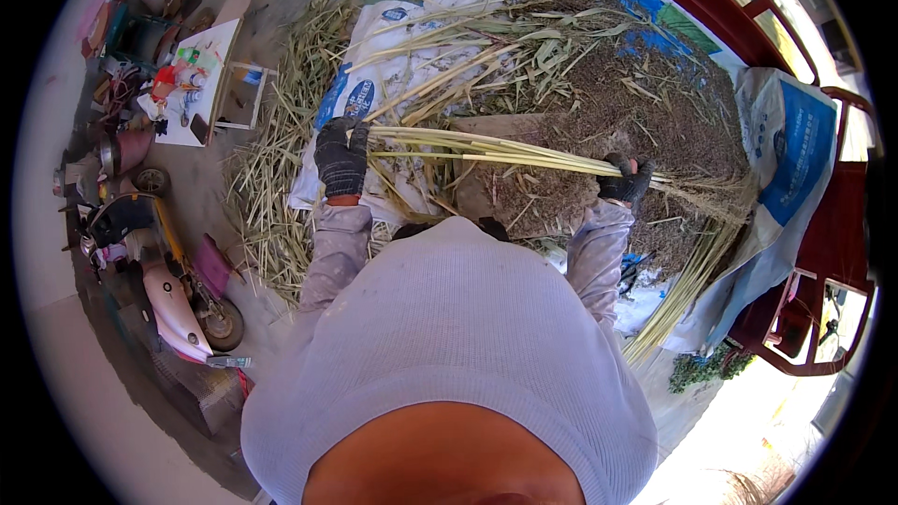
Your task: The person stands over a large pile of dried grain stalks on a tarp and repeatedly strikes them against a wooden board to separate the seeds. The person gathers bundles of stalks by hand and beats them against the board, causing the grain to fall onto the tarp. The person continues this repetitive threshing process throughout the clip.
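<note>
Between gloved left hand [341,159] and right hand [625,180], fingers clenched around long pale-green stalks [486,151].

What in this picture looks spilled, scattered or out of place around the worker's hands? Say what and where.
Loose stalks lie scattered over the bare ground to the person's left, off the printed sheets, pointing every way. The bundle of stalks itself is held level, left hand and right hand both gripping it. Brown chaff is heaped ahead.
</note>
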A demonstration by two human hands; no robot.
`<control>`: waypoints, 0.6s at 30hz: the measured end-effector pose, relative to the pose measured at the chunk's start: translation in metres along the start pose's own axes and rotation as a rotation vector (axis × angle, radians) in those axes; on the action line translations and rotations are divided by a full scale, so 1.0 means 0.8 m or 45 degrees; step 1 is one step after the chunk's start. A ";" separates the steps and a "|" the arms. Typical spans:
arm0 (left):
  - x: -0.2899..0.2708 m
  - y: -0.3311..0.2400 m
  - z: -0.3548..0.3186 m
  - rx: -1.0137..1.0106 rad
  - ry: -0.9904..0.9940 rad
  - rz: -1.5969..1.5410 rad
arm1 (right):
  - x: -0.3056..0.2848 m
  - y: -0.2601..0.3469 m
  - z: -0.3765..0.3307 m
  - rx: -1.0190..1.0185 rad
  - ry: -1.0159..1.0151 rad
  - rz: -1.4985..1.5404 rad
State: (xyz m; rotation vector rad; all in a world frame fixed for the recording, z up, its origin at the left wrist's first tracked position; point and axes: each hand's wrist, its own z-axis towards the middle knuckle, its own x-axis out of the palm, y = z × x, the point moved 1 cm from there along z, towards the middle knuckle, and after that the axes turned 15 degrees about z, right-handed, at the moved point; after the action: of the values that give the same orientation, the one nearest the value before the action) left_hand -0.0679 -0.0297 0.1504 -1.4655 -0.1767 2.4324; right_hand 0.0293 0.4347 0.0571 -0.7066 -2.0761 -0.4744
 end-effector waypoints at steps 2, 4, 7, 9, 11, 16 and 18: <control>-0.008 -0.001 0.007 0.111 0.075 -0.011 | -0.004 0.006 0.000 0.014 0.027 -0.007; -0.015 -0.016 0.010 0.239 0.129 0.051 | -0.010 0.005 0.008 -0.023 0.021 -0.056; 0.000 -0.016 0.005 0.240 0.348 0.202 | -0.021 0.012 0.015 0.017 0.086 -0.021; 0.001 -0.022 0.007 0.194 0.464 0.240 | -0.019 0.020 0.024 0.069 0.034 -0.087; 0.006 -0.005 -0.001 0.252 0.500 -0.066 | -0.008 0.020 0.010 0.067 0.033 -0.112; -0.032 -0.036 0.005 0.065 0.742 -0.751 | -0.012 0.040 0.011 0.037 0.194 -0.008; -0.037 -0.032 0.003 0.146 0.658 -0.755 | -0.010 0.042 0.008 -0.006 0.249 -0.075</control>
State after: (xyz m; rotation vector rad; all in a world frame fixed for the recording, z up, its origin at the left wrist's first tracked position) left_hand -0.0520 -0.0144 0.1833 -1.6420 -0.2985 1.5316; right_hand 0.0501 0.4616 0.0492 -0.5795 -1.9161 -0.5592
